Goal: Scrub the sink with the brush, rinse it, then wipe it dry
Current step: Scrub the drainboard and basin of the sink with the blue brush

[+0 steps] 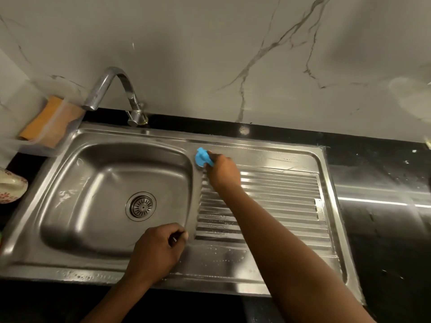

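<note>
We see the blue brush (202, 157) on the sink (268, 149) ledge between basin (105, 183) and drainboard (279, 194), right grip (222, 170) wrapped round its handle. Our left grip (158, 248) is curled at the front rim, contents unclear. Faucet (112, 89), orange sponge (44, 117) back-left; forearm (279, 241) spans the drainboard.

Faucet (131, 96) overhangs the sink (77, 206)'s rear, with room beneath.

Basin (93, 194) left of drainboard (279, 201) (tap (121, 94) behind basin).
</note>
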